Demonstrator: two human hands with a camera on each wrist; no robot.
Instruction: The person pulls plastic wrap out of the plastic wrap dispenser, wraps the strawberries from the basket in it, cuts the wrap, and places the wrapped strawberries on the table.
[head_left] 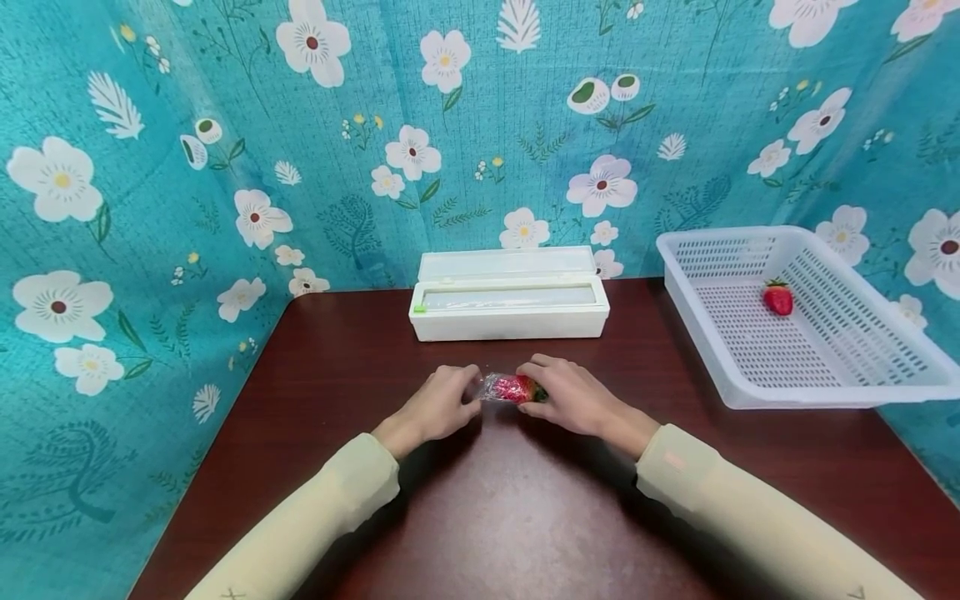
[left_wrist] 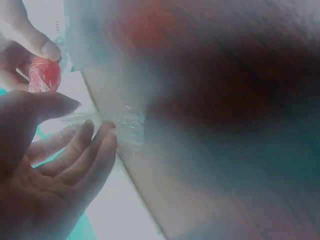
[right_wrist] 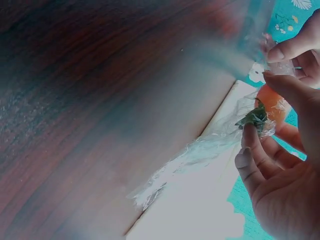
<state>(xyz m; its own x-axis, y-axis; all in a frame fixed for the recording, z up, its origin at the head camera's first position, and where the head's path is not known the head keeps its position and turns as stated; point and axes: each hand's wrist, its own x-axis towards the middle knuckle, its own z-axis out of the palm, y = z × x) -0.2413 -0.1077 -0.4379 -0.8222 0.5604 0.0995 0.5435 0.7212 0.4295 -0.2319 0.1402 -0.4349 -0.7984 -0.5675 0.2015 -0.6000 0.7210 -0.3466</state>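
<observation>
Holding a strawberry [head_left: 513, 389] in right hand [head_left: 573, 397], plastic wrap [left_wrist: 131, 120] in left hand [head_left: 441, 402]; working before a box [head_left: 510, 323], left of a basket [head_left: 832, 395].

white box [head_left: 510, 325] blocking ahead, basket [head_left: 840, 397] right, gap between seemingly passable

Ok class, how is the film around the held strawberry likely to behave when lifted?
The film is probably floppy: its loose end trails crumpled by the right hand. It likely clings, wrinkled against the strawberry. See-through, it may be light.
</observation>
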